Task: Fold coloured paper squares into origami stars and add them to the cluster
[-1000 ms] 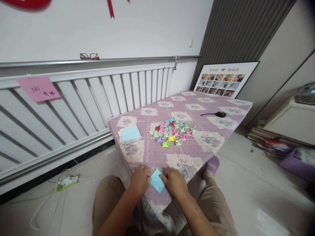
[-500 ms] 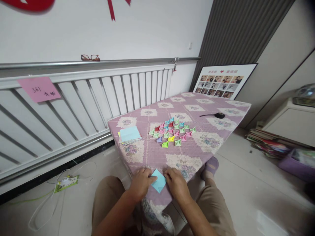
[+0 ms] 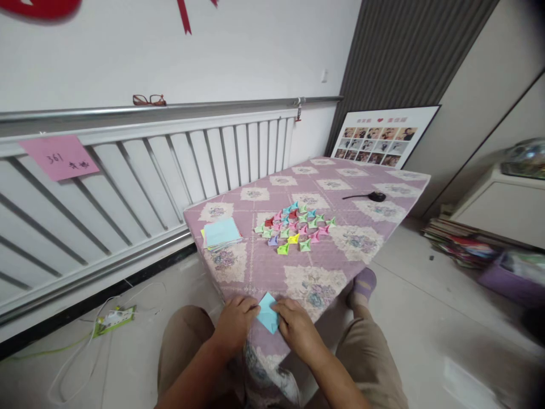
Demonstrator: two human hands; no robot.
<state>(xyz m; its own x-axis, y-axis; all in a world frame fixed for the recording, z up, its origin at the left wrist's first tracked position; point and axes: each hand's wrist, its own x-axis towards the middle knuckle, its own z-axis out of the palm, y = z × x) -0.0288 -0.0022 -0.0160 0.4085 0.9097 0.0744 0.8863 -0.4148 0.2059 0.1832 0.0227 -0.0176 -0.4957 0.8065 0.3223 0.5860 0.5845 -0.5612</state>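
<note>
A light-blue sheet of origami paper, folded into a small diamond with a crease near its lower corner, lies at the near end of the table. My left hand grips its left corner, thumb and fingers closed at the edge. From the other side, my right hand has its bent fingers closed on the right edge. Farther up the cloth sit several small folded paper pieces in green, pink, red, blue, yellow and purple, grouped in loose rows. A stack of square paper, light blue on top, rests to their left.
The table wears a purple floral tablecloth. A black object with a thin tail lies toward its far right. Along the wall runs a white radiator. A power strip with cables is on the floor at left.
My right hand has shifted left over the paper's right edge, and my left thumb has drawn back toward the left corner. The whole view has shifted slightly.
</note>
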